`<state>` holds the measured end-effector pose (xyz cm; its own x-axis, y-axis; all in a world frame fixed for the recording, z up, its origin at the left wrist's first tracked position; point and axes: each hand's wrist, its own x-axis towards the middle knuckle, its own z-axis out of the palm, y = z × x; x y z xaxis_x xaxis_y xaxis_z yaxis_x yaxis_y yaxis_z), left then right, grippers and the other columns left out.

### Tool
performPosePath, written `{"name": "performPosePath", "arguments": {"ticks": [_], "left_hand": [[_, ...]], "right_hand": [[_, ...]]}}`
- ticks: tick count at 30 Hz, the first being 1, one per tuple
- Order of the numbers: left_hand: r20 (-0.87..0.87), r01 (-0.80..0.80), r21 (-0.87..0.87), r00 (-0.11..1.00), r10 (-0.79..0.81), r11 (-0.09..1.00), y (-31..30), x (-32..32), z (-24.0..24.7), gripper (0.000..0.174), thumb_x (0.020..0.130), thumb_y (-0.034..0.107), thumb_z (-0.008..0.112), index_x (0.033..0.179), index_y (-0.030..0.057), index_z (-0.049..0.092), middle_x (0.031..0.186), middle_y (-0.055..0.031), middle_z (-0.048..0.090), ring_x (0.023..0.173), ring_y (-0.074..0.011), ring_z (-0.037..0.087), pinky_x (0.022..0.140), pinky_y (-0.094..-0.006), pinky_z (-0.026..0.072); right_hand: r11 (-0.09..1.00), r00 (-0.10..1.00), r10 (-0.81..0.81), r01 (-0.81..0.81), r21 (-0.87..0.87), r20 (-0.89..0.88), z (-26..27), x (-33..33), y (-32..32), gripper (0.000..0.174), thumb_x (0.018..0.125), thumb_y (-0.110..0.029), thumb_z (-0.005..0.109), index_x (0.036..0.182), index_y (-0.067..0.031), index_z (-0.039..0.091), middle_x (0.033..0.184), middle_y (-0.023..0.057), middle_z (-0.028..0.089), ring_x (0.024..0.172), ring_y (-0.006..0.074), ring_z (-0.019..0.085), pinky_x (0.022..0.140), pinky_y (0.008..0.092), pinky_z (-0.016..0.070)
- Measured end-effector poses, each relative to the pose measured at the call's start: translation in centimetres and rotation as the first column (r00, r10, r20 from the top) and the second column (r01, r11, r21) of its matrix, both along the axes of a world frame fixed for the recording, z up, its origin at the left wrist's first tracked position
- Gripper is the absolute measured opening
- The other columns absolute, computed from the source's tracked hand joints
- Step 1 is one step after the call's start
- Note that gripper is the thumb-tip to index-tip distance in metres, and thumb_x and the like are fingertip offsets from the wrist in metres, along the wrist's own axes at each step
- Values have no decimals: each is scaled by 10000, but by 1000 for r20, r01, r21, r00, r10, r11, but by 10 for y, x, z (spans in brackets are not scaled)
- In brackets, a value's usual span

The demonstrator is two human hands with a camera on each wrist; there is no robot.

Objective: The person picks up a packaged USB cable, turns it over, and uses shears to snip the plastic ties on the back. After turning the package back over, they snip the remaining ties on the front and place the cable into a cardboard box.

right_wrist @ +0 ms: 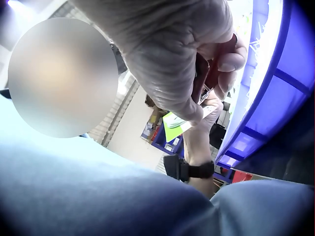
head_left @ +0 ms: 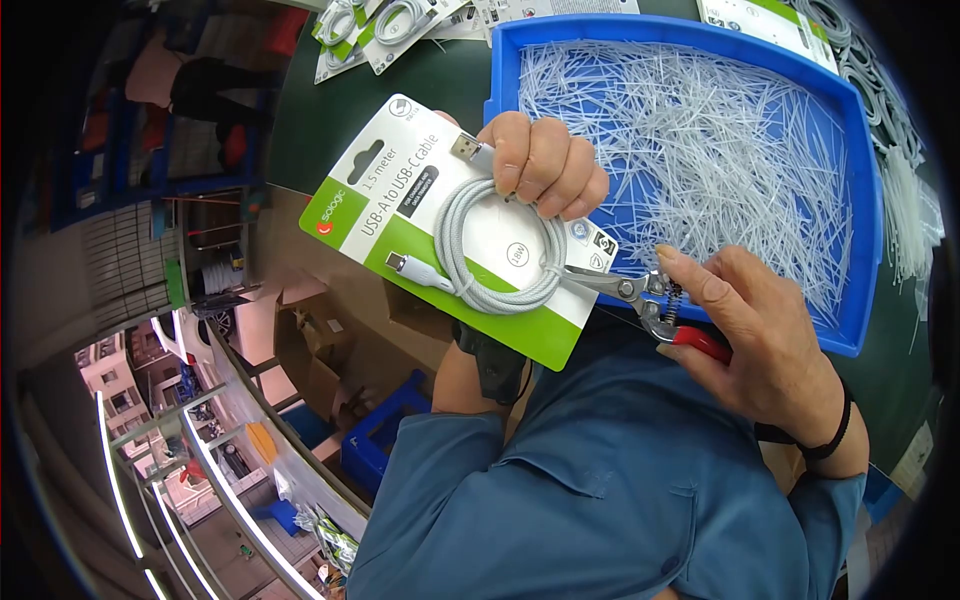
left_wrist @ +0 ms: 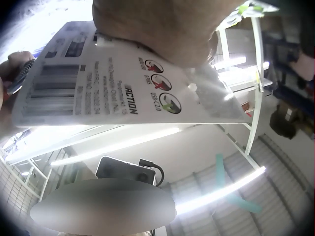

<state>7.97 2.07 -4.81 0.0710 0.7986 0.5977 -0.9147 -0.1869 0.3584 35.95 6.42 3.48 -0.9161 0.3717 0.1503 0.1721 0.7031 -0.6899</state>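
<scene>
My left hand [head_left: 545,165] grips the upper edge of a green and white cable card [head_left: 385,190], fingers curled over its front. A grey braided USB cable [head_left: 447,245] lies coiled on the card, with white plugs at its ends. In my right hand [head_left: 765,340] are red-handled snips [head_left: 700,342] with a spring between the handles. Their blades reach the right side of the coil, where a tie crosses it. The left wrist view shows the card's printed back [left_wrist: 113,93]. Seen from the right wrist, the red handles [right_wrist: 214,69] sit inside the curled fingers.
A blue tray [head_left: 868,250] behind my hands holds a heap of clear plastic strips [head_left: 720,150]. More carded cables [head_left: 400,22] lie at the back left. Loose grey cables [head_left: 870,70] and a bundle of white ties [head_left: 905,215] lie on the right of the green table.
</scene>
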Motion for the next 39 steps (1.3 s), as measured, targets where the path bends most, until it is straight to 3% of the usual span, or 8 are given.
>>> {"name": "performPosePath", "arguments": {"ticks": [6, 12, 15, 18, 21, 24, 30, 39], "left_hand": [[20, 82, -31, 996, -82, 996, 1, 5, 2, 305, 1106, 360, 577, 916, 121, 586, 835, -11, 522, 801, -160, 516, 760, -349, 467], [7, 42, -31, 999, -41, 999, 0, 4, 3, 309, 1116, 343, 555, 901, 123, 578, 814, -2, 499, 790, -154, 502, 756, -350, 461], [94, -40, -118, 994, 51, 992, -6, 13, 11, 467, 1172, 408, 423, 813, 130, 533, 750, 7, 456, 733, -138, 456, 757, -315, 439], [154, -38, -134, 986, 59, 990, -6, 19, 8, 278, 1105, 286, 575, 882, 120, 573, 797, 1, 484, 772, -152, 482, 771, -340, 452], [253, -93, -173, 958, 135, 981, -5, 33, 2, 253, 1088, 241, 587, 865, 123, 559, 795, 3, 473, 768, -150, 471, 771, -332, 447], [259, -101, -252, 951, 168, 962, -5, 38, 4, 388, 1152, 338, 499, 832, 129, 564, 774, 12, 471, 753, -140, 478, 779, -319, 442], [184, -129, -295, 965, 189, 947, -12, 34, 7, 235, 1078, 191, 598, 854, 126, 570, 797, 3, 469, 802, -145, 494, 827, -330, 446], [75, -209, -274, 968, 238, 939, -2, 54, 7, 202, 1048, 211, 639, 877, 120, 579, 800, -11, 493, 785, -165, 512, 778, -325, 461]], "right_hand": [[1000, 1000, 17, -17, -24, 5, -1, 2, 3, 831, 729, -108, 905, 1496, -121, 586, 946, 111, 606, 761, 283, 633, 629, 410, 534], [999, 999, 33, -33, 9, 40, -6, 5, 3, 830, 720, -71, 891, 1493, -121, 591, 906, 109, 602, 755, 292, 632, 622, 412, 529], [1000, 999, 2, -1, -25, 39, -5, 5, 3, 807, 722, -19, 866, 1475, -85, 584, 899, 118, 592, 758, 309, 629, 634, 432, 532], [994, 995, -85, 82, -73, -46, -7, -2, 0, 731, 725, 38, 829, 1408, -33, 578, 927, 133, 609, 788, 328, 649, 678, 424, 549], [977, 988, -74, 45, -206, -135, -15, -6, 3, 597, 776, 70, 792, 1323, -2, 566, 972, 152, 651, 816, 321, 687, 734, 400, 563], [891, 981, -163, 100, -444, -108, -13, -9, 3, 470, 844, 39, 779, 1262, -4, 570, 965, 141, 679, 806, 262, 698, 763, 363, 563], [769, 948, -286, 141, -624, -139, -11, -19, 4, 348, 889, -12, 786, 1172, -7, 584, 887, 65, 690, 773, 131, 653, 739, 295, 546], [859, 943, -244, 101, -502, -227, -13, -39, -2, 384, 848, 26, 777, 1178, -20, 587, 961, 60, 709, 782, 86, 670, 719, 253, 558]]}}
